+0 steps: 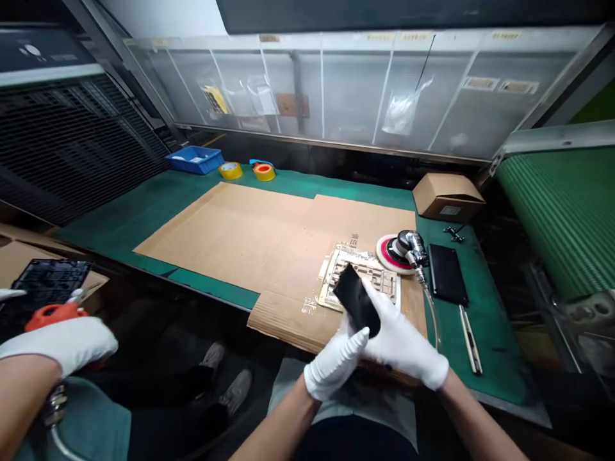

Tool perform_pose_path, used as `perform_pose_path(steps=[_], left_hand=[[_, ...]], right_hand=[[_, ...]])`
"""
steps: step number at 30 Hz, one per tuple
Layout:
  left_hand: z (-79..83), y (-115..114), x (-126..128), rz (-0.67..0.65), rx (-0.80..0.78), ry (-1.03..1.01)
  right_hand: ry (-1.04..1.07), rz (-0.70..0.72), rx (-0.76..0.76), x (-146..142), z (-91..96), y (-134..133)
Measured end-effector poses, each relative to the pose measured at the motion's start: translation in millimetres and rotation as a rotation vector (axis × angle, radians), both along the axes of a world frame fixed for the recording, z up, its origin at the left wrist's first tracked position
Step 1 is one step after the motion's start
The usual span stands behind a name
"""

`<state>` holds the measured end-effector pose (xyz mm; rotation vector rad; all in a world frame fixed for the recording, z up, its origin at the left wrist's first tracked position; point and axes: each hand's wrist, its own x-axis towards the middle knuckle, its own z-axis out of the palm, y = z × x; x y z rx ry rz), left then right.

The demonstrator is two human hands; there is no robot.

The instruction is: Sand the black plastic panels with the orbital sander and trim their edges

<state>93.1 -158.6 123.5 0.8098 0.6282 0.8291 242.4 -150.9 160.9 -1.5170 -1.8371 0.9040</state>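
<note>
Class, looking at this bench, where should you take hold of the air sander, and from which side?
Grip the silver body of the air sander from above on the right. It lies tilted, its red-and-white pad facing left, and its clear hose leaves the near end, so the body is the free part.

Your left hand and right hand wear matt white cloth gloves, and they hold a smooth black piece with a soft sheen, its material hard to tell. Below lies matt brown corrugated cardboard on a matt green worktop, beside a sander of polished metal.
</note>
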Motion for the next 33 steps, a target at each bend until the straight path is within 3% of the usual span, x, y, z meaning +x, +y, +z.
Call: perform_pose_path(steps=[3,6,9,13,18,22,26,33], left_hand=[[-5.8,16.9,-14.9,0.151,0.193,0.210],[-15.4,34.9,-25.2,0.262,0.374,0.486],[-27.0,60.3,-20.3,0.307,0.693,0.820],[-38.8,100.7,-4.6,0.242,0.960,0.963],[-49.1,128.5,-8.3,0.350,0.909,0.989],[-57.3,133.3,-23.3,0.435,0.850,0.991],[-62.4,137.7,-21.3,0.433,0.908,0.967],[-56.3,151.5,-8.2,0.456,0.947,0.927]], right_hand=[[-0.322,-0.099,0.016,29.3,-22.0,54.7],[-0.593,0.080,-0.034,52.9,-49.5,92.1],[-0.661,0.248,-0.024,53.0,-68.3,101.9],[-0.716,0.193,0.009,41.5,-67.2,100.2],[-0.711,0.169,0.002,30.8,-53.1,110.8],[-0.766,0.118,0.067,15.9,-69.2,109.4],[-0.748,0.187,0.180,16.6,-85.2,107.2],[-0.657,0.308,0.148,31.4,-83.5,117.8]])
